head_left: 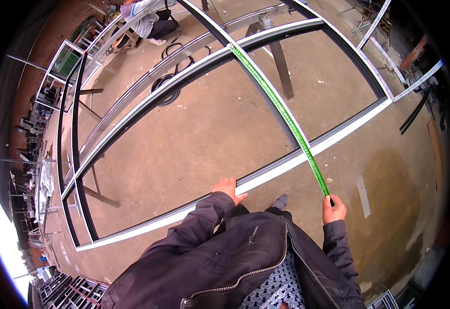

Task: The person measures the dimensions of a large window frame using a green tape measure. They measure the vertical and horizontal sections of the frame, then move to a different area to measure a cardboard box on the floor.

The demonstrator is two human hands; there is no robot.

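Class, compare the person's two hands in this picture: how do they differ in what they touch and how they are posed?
The left hand rests on the near rail of the metal frame; the right hand touches no rail and pinches the green measuring tape. The left hand lies fairly flat, the right hand is closed. Both wear dark jacket sleeves.

Single head-worn fisheye view looks steeply down and forward from the person's head, near over the dark jacket [235, 257] and both forearms, out across the metal frame [266, 172] to the concrete floor [204, 129], edges bending toward the rim.
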